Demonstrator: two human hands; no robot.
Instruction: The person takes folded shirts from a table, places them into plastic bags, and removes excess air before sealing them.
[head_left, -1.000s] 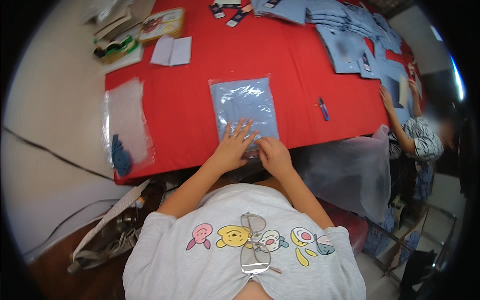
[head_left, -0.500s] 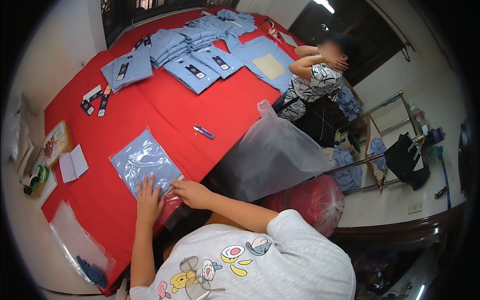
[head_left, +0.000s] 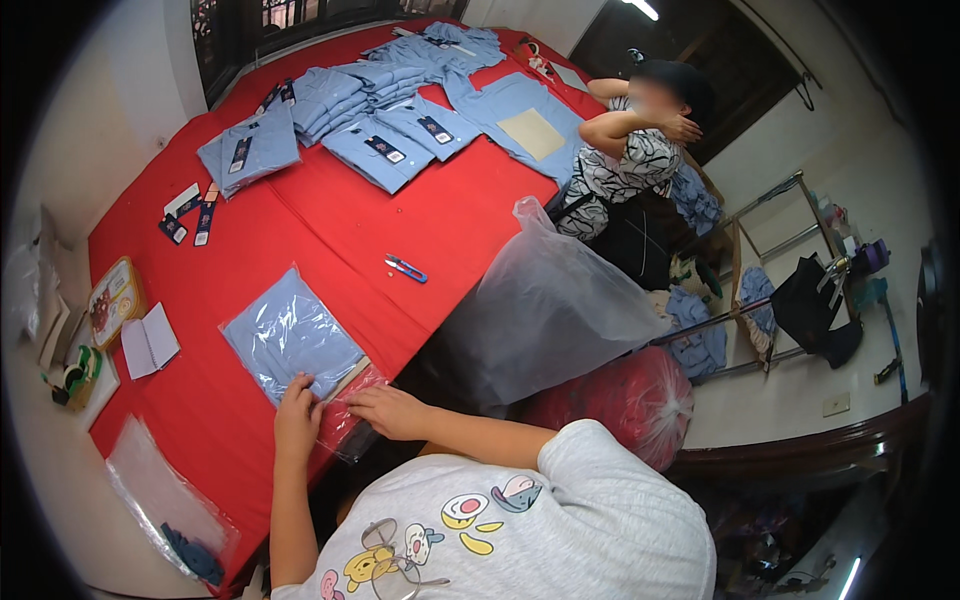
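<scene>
Hands pressing bag flap at the table's near edge.
Left hand [head_left: 298,418] and right hand [head_left: 388,410] lie flat, fingers released, on the bagged shirt [head_left: 292,338] on the red table [head_left: 330,225]; I think the flap should be smoothed evenly, without creases.

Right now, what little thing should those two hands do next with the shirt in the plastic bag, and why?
Probably press the bag's open flap flat: the left hand and right hand both rest on the loose end of the clear plastic bag holding a folded light-blue shirt, at the red table edge.
</scene>
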